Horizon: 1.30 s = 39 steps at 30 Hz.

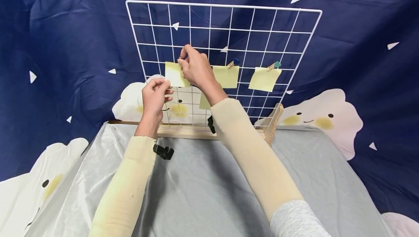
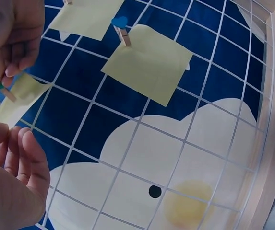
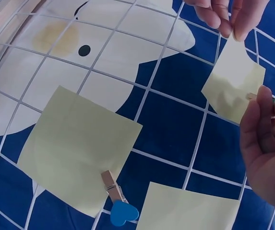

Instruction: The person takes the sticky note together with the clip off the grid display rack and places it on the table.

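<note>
A pale yellow paper note [image 1: 174,75] lies against the left part of a white wire grid [image 1: 222,6]. My left hand [image 1: 154,97] pinches its lower left corner between thumb and fingertips. Above it, my right hand [image 1: 198,67] pinches a small wooden clothespin [image 2: 7,94] with a green end, whose wooden tip overlaps the note's upper part. Just to the right, another yellow note [image 1: 226,77] hangs from a dark blue-topped clothespin [image 1: 233,62]. A lower note [image 1: 204,102] is partly hidden by my right arm; the left wrist view shows a clothespin with a blue heart [image 2: 120,23] on one note.
Farther right, a note [image 1: 264,79] hangs from a clothespin with a green top [image 1: 274,66]. The grid stands in a wooden base [image 1: 188,132] on a grey cloth-covered table [image 1: 203,178]. Behind it hangs a dark blue curtain [image 1: 78,40] with white cloud shapes.
</note>
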{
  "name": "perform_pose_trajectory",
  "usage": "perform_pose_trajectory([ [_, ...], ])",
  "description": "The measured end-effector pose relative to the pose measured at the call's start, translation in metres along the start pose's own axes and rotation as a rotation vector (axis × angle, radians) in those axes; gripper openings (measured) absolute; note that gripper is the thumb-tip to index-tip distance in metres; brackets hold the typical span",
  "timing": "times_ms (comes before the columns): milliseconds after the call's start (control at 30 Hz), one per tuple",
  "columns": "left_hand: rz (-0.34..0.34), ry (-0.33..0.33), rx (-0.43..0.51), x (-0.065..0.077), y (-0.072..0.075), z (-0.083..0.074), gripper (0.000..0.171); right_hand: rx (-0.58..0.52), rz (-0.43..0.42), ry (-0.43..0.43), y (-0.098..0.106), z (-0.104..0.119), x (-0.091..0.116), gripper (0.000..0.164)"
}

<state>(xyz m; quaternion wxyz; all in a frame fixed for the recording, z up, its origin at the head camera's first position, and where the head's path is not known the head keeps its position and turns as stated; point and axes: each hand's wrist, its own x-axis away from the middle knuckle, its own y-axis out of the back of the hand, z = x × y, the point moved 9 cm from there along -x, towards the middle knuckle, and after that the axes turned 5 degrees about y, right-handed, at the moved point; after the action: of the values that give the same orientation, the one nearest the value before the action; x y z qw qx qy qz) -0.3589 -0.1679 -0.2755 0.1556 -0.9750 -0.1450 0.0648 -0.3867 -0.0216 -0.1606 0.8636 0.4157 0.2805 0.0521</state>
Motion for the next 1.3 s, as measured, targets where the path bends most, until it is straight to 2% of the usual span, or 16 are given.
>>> perform_pose_trajectory([
  [200,0.006,-0.015,-0.007,-0.001,0.000,0.001,0.006,0.053,0.007,0.083,-0.001,0.006,0.000,0.010],
  [333,0.006,-0.026,0.001,-0.001,0.001,0.000,0.006,0.101,-0.022,0.123,0.000,0.008,0.001,0.009],
  [533,-0.001,-0.018,-0.018,-0.001,0.005,0.002,0.005,0.121,-0.095,0.109,0.003,0.004,0.004,0.010],
  [767,0.013,-0.028,-0.028,-0.001,0.006,0.003,0.005,0.135,-0.141,0.065,0.007,-0.001,0.005,0.012],
  [900,0.012,-0.032,-0.032,0.000,0.007,0.004,0.005,0.110,-0.175,0.045,0.015,-0.002,0.007,0.013],
  [1067,0.006,-0.036,-0.004,0.002,0.008,0.004,0.007,0.043,-0.157,0.035,0.017,-0.002,0.009,0.013],
  [1300,0.021,-0.060,0.021,0.008,0.008,0.000,0.008,-0.076,-0.179,0.026,0.017,-0.014,0.019,0.011],
])
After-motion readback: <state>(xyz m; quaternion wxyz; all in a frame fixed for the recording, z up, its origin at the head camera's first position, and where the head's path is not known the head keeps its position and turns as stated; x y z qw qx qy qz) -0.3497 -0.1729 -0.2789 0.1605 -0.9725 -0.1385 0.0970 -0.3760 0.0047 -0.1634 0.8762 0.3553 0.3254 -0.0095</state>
